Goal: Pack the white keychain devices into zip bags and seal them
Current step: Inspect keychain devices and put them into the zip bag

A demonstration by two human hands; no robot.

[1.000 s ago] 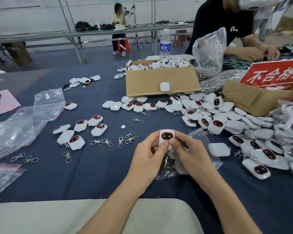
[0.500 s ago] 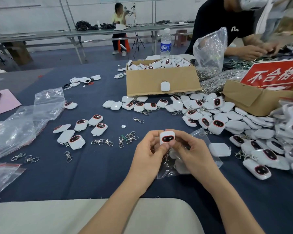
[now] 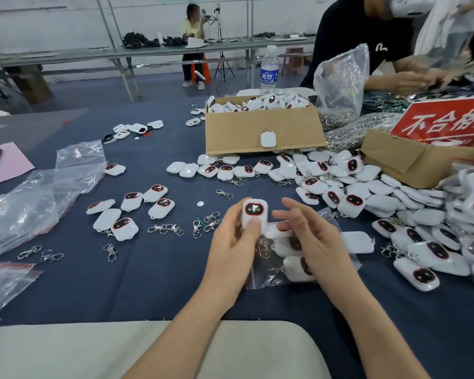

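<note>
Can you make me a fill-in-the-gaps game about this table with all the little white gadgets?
The left hand holds ____ white keychain device.
The zip bag lies under the right hand on the tablecloth, which is dark ____.
The water bottle stands ____ the cardboard box.
The sign is coloured ____.
Missing words: one, blue, behind, red.

keychain device [image 3: 254, 214]: shiny white plastic, dark glossy face | zip bag [image 3: 337, 258]: clear crinkly plastic | clips [image 3: 166, 229]: shiny metal | box [image 3: 263, 129]: dull brown cardboard | tablecloth [image 3: 148, 269]: soft blue cloth
</note>
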